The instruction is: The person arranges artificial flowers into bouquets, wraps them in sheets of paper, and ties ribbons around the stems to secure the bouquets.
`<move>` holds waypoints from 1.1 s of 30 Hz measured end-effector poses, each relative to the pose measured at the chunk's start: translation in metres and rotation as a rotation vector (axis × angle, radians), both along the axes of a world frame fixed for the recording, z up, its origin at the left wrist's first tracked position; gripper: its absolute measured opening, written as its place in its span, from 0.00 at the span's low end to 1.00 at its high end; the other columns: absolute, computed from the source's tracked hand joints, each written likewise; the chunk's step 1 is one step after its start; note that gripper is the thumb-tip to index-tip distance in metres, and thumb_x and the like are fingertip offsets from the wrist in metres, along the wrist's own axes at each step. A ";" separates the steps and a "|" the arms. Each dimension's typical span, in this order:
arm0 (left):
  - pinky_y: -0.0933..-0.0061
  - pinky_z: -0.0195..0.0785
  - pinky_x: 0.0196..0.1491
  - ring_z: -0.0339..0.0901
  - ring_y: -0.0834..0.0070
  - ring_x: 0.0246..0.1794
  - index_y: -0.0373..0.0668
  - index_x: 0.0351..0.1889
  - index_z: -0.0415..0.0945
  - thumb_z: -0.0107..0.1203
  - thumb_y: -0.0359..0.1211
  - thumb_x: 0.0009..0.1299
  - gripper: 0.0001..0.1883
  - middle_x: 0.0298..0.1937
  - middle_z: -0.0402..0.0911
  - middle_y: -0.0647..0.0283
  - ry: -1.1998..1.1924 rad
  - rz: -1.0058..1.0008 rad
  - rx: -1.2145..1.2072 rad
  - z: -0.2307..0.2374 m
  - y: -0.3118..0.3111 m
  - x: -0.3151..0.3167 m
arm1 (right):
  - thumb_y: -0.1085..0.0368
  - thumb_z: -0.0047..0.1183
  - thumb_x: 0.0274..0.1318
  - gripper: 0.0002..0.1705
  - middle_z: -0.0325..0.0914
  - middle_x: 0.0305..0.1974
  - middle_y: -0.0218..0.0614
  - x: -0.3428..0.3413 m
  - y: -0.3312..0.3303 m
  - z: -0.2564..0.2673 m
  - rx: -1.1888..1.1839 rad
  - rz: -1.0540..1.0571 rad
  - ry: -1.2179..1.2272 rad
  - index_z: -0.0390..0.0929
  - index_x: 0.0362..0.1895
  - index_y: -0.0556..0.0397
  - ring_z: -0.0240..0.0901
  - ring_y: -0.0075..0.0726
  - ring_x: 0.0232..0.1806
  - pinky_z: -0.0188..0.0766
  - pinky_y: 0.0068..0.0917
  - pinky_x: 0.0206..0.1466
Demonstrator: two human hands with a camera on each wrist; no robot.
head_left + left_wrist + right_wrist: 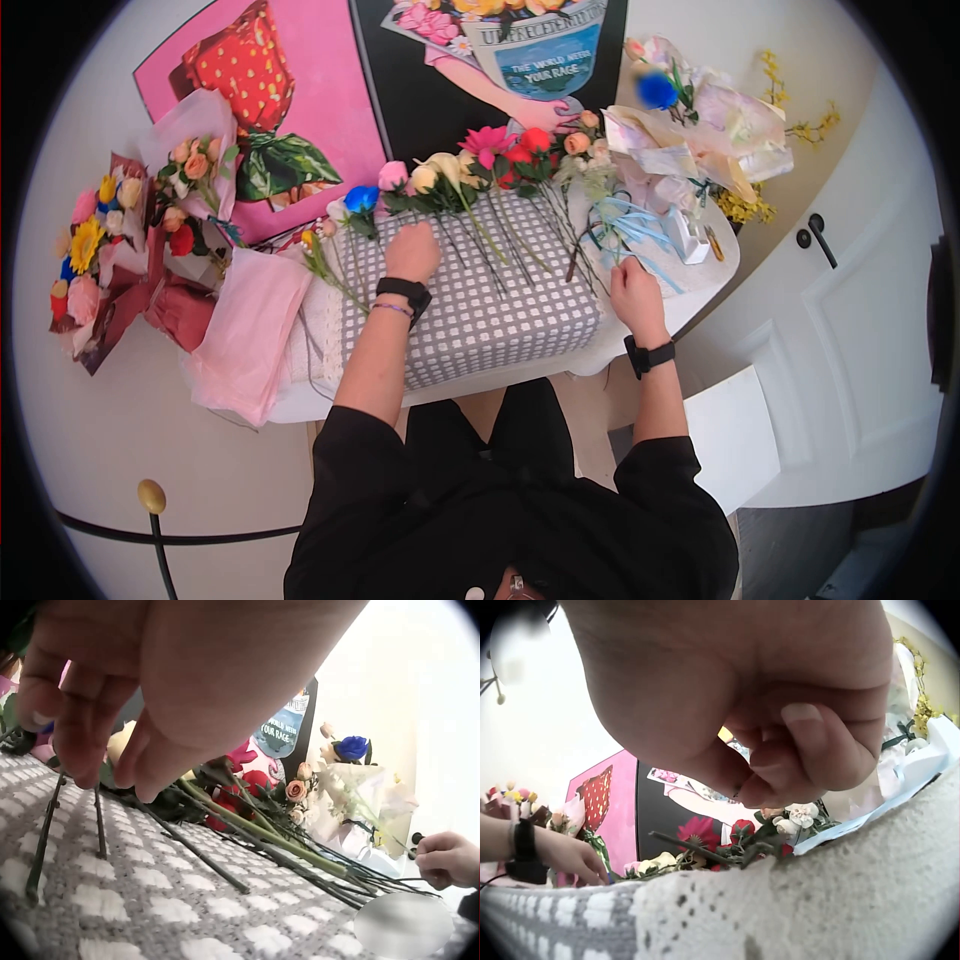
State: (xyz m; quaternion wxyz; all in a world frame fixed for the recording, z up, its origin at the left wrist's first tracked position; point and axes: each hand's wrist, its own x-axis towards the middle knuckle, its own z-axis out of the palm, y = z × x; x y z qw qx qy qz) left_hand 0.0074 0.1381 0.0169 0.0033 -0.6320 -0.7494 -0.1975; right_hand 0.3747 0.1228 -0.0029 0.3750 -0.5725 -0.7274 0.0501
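We're seeing the checked cloth (470, 350) showing a rough, matt weave, while the dark stems (202, 859) are looking like matt plastic, the pink wrapping sheets (252, 325) are appearing papery and creased, and the black door handle (822, 240) is looking metallic against the smooth white door (860, 340).

The person wears a loose, plain black top (500, 510) with wide short sleeves, and black trousers (535, 420). On the left wrist sit a black band (400, 287) with a dark, boxy device and, beside it, a thin purplish bracelet (392, 308). The right wrist has a black strap (659, 354) bearing a dark, blocky device (636, 357).
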 end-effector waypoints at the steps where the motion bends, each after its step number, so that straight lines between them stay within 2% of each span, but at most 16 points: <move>1: 0.48 0.75 0.44 0.81 0.46 0.44 0.35 0.40 0.79 0.51 0.32 0.66 0.11 0.41 0.81 0.42 0.002 -0.014 0.001 0.002 -0.003 0.003 | 0.63 0.48 0.63 0.10 0.76 0.25 0.58 0.001 0.002 -0.003 -0.007 -0.002 -0.022 0.69 0.32 0.57 0.75 0.69 0.30 0.69 0.58 0.34; 3: 0.51 0.73 0.49 0.79 0.47 0.46 0.39 0.45 0.79 0.56 0.36 0.66 0.14 0.40 0.81 0.46 -0.023 -0.030 0.129 0.012 -0.020 0.013 | 0.63 0.48 0.62 0.09 0.77 0.25 0.58 0.000 0.000 -0.003 0.015 -0.012 -0.017 0.69 0.32 0.56 0.75 0.68 0.30 0.69 0.58 0.34; 5: 0.53 0.72 0.50 0.78 0.50 0.48 0.38 0.47 0.77 0.58 0.38 0.65 0.17 0.41 0.81 0.47 -0.071 -0.076 0.118 0.023 -0.039 0.025 | 0.63 0.48 0.62 0.10 0.77 0.25 0.58 0.000 -0.005 -0.004 0.015 -0.014 0.023 0.69 0.32 0.57 0.75 0.68 0.30 0.70 0.57 0.34; 7: 0.56 0.72 0.46 0.80 0.51 0.43 0.38 0.47 0.78 0.59 0.38 0.65 0.17 0.39 0.81 0.47 -0.186 -0.274 0.159 0.025 -0.056 0.032 | 0.62 0.48 0.62 0.11 0.77 0.26 0.57 0.006 -0.001 -0.008 -0.007 -0.052 0.012 0.69 0.32 0.57 0.76 0.67 0.30 0.71 0.57 0.34; 9: 0.58 0.72 0.43 0.80 0.53 0.40 0.38 0.48 0.78 0.59 0.37 0.65 0.17 0.37 0.82 0.48 -0.242 -0.336 0.132 0.026 -0.080 0.043 | 0.61 0.48 0.62 0.12 0.79 0.26 0.56 0.014 0.002 -0.011 -0.028 -0.144 -0.125 0.70 0.33 0.57 0.77 0.66 0.30 0.73 0.56 0.34; 11: 0.60 0.72 0.41 0.81 0.55 0.36 0.37 0.48 0.78 0.60 0.37 0.65 0.17 0.35 0.82 0.49 -0.299 -0.394 0.111 0.023 -0.101 0.051 | 0.60 0.48 0.63 0.12 0.80 0.27 0.55 0.019 0.002 -0.009 -0.057 -0.208 -0.159 0.71 0.34 0.57 0.78 0.65 0.31 0.74 0.56 0.35; 13: 0.64 0.73 0.37 0.81 0.61 0.30 0.37 0.48 0.78 0.60 0.36 0.66 0.16 0.32 0.83 0.51 -0.401 -0.392 0.007 0.018 -0.117 0.056 | 0.60 0.48 0.63 0.12 0.80 0.27 0.55 0.022 0.003 -0.008 -0.079 -0.267 -0.193 0.71 0.35 0.57 0.78 0.65 0.31 0.74 0.56 0.35; 14: 0.60 0.72 0.38 0.81 0.55 0.32 0.35 0.44 0.78 0.57 0.35 0.67 0.13 0.31 0.82 0.52 -0.451 -0.381 -0.004 0.013 -0.122 0.058 | 0.60 0.48 0.63 0.12 0.80 0.27 0.55 0.024 0.004 -0.009 -0.072 -0.262 -0.183 0.71 0.35 0.57 0.79 0.65 0.31 0.75 0.56 0.35; 15: 0.60 0.72 0.38 0.81 0.55 0.32 0.35 0.44 0.78 0.57 0.35 0.67 0.13 0.31 0.82 0.52 -0.455 -0.387 -0.005 0.002 -0.123 0.058 | 0.60 0.48 0.63 0.12 0.80 0.27 0.56 0.025 0.005 -0.012 -0.066 -0.257 -0.172 0.71 0.36 0.57 0.79 0.65 0.31 0.75 0.56 0.35; 17: 0.68 0.72 0.36 0.81 0.65 0.29 0.36 0.42 0.80 0.58 0.34 0.67 0.11 0.31 0.83 0.54 -0.544 -0.402 0.081 -0.015 -0.122 0.060 | 0.60 0.48 0.63 0.12 0.80 0.27 0.57 0.027 0.007 -0.015 -0.054 -0.273 -0.182 0.71 0.36 0.58 0.79 0.66 0.30 0.75 0.56 0.34; 21: 0.66 0.72 0.35 0.81 0.62 0.30 0.39 0.37 0.80 0.57 0.34 0.68 0.08 0.31 0.83 0.54 -0.470 -0.315 0.215 -0.027 -0.124 0.067 | 0.60 0.52 0.61 0.11 0.79 0.25 0.56 0.034 0.019 -0.030 -0.024 -0.336 -0.112 0.74 0.33 0.55 0.77 0.66 0.30 0.73 0.55 0.34; 30: 0.62 0.71 0.31 0.80 0.59 0.26 0.44 0.34 0.81 0.56 0.34 0.68 0.06 0.28 0.83 0.58 -0.437 -0.206 0.256 -0.029 -0.121 0.067 | 0.58 0.49 0.63 0.11 0.80 0.25 0.54 0.022 0.016 -0.027 0.058 -0.370 -0.083 0.73 0.35 0.54 0.78 0.65 0.28 0.75 0.55 0.32; 33: 0.63 0.70 0.30 0.80 0.59 0.26 0.44 0.35 0.81 0.57 0.34 0.67 0.05 0.28 0.82 0.58 -0.443 -0.203 0.290 -0.033 -0.121 0.066 | 0.57 0.48 0.64 0.12 0.80 0.25 0.54 0.019 0.014 -0.027 -0.004 -0.420 -0.185 0.73 0.35 0.53 0.78 0.64 0.28 0.75 0.55 0.32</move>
